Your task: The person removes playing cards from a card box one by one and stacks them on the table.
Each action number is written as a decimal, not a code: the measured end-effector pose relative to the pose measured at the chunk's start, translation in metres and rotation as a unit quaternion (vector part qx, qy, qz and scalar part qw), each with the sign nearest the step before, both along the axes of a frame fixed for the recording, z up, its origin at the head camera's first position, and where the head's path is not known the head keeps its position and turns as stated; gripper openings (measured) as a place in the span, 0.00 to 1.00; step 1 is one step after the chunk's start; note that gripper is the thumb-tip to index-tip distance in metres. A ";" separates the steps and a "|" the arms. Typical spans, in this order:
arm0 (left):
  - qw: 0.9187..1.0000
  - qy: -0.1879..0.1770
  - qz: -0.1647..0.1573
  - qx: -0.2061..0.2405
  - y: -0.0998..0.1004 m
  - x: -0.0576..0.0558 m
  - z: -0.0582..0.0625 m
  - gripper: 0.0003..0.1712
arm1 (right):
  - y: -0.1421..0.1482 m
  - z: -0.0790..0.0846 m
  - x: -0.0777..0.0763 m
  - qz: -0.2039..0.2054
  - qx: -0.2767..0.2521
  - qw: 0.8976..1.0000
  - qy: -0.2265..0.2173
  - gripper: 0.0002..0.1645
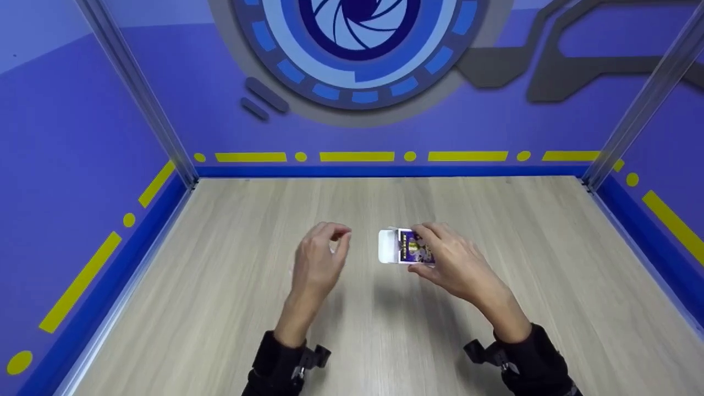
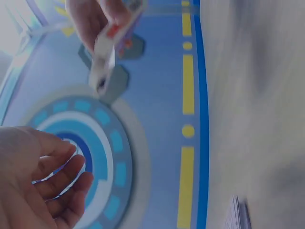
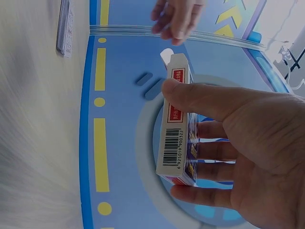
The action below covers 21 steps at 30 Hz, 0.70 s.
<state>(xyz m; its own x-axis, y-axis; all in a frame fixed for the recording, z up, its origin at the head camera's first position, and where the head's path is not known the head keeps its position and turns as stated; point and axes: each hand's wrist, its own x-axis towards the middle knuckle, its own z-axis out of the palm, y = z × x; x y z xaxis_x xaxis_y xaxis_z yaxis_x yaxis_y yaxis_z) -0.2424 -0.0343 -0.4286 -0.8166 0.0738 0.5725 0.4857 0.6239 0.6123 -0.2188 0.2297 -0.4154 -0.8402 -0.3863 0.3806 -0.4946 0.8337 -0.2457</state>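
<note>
My right hand (image 1: 456,256) grips a small playing-card box (image 1: 411,246) above the table, thumb along one narrow side and fingers on the other. Purple artwork covers the box's upper face, and its white end flap (image 1: 388,246) sticks out toward the left hand. In the right wrist view, a barcode (image 3: 172,147) and a red label show on the narrow side. My left hand (image 1: 320,256) hovers left of the flap, apart from it, fingers loosely bent and nothing between them. A stack of cards (image 3: 66,28) lies on the table, mostly hidden by the left hand in the head view.
The wood-grain table (image 1: 352,341) is enclosed by a blue back wall (image 1: 352,140) and side walls with yellow markings. Metal posts (image 1: 137,93) stand at the back corners. Each wrist wears a black strap with a small camera (image 1: 316,357).
</note>
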 end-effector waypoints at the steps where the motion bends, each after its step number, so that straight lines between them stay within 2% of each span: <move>1: 1.000 0.002 -0.022 0.016 0.006 0.004 0.001 0.03 | 0.000 0.000 0.000 0.000 0.000 1.000 0.000 0.44; 3: 0.996 -0.004 -0.070 0.056 0.018 0.010 0.002 0.04 | -0.002 -0.001 0.001 0.002 0.000 1.000 0.001 0.44; 5: 0.989 -0.017 -0.113 0.095 0.029 0.013 0.001 0.05 | -0.004 -0.002 0.001 0.007 0.001 1.000 0.005 0.44; 7: 0.983 -0.032 -0.140 0.119 0.037 0.016 -0.002 0.08 | -0.006 -0.003 0.001 0.013 0.003 1.000 0.008 0.44; 13: 0.978 -0.070 -0.148 0.128 0.043 0.014 -0.012 0.11 | -0.012 -0.004 0.003 0.032 0.010 0.999 0.024 0.43; 21: 0.966 -0.164 -0.146 0.134 0.043 0.008 -0.018 0.14 | -0.015 -0.006 0.005 0.049 0.012 0.998 0.032 0.43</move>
